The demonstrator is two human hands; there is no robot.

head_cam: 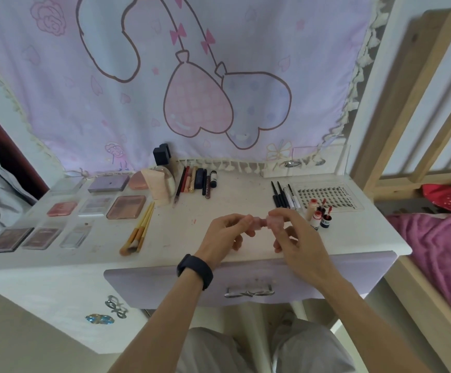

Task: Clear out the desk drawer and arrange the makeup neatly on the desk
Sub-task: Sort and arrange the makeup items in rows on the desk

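Both hands meet above the front middle of the white desk, holding a small pink makeup item between them. My left hand pinches its left end, and my right hand pinches its right end, a pink cap-like piece. The lilac drawer below the hands looks pushed in, its bow handle facing me. Palettes lie in rows on the left. Brushes, pencils, black liners, a lash tray and small bottles are laid out on the desk.
A lilac cartoon curtain hangs behind the desk. A wooden bed frame with purple bedding stands close on the right. A black block and a clear dome with a pink tube sit at the back.
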